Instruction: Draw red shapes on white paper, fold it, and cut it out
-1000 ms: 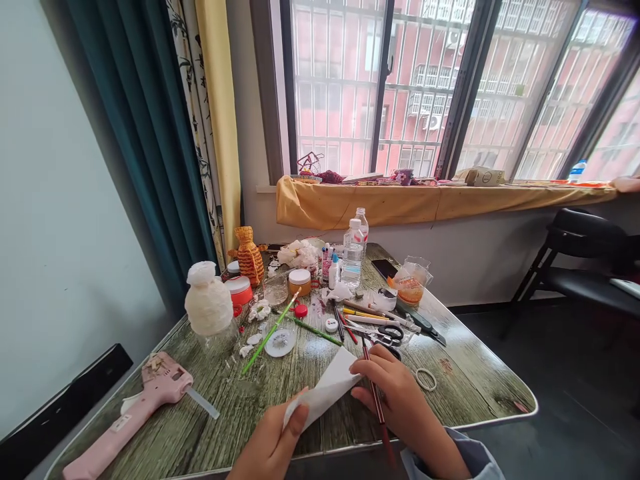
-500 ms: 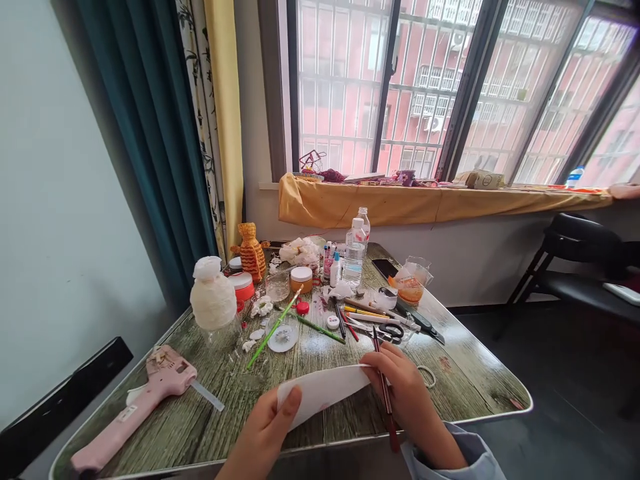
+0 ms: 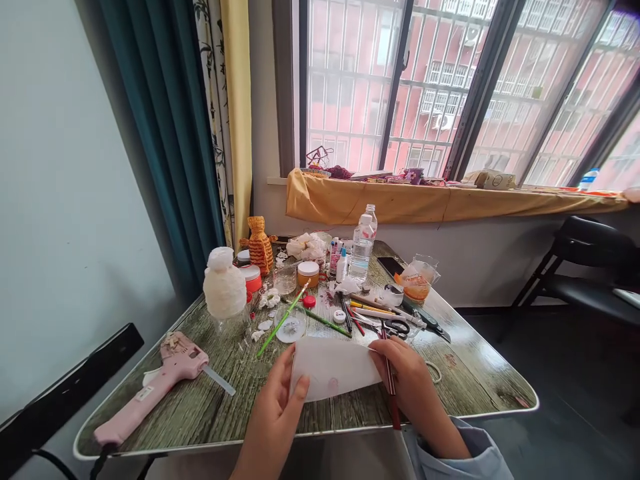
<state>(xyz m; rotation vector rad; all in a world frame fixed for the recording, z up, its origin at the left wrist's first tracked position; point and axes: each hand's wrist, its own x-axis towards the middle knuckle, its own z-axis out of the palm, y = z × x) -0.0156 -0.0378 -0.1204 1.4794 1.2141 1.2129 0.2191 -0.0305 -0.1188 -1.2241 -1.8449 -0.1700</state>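
Holding a thin white sheet of paper [image 3: 345,363] between left hand [image 3: 279,403] and right hand [image 3: 404,368]

Taking the sheet as the clock's centre, with the window at 12, it spans from 9 to 3 o'clock above the near part of a grey-green wood-grain worktop [image 3: 480,383]. The left hand is partly closed on the 9 o'clock end, thumb on the near face and fingers mostly hidden behind. The right hand is curled at 3 o'clock, pinching the other end, with a slender dark-red stick-shaped tool [image 3: 393,393] also held among its fingers. A faint pinkish round mark shows on the paper toward 6.

A pale rubbery-looking ring [image 3: 436,375] lies just beside the right hand, farther out at 3. Black-handled metal scissors [image 3: 399,328] lie near, at 2. A slim bright-green stick [image 3: 280,325] lies at 10, with a rounded, cream-wrapped clear container [image 3: 225,293] standing upright beyond it. An orange woven figure [image 3: 260,248] stands at 11. A pink plastic glue gun [image 3: 170,383] lies well apart at 9, its translucent stick pointing toward 4.
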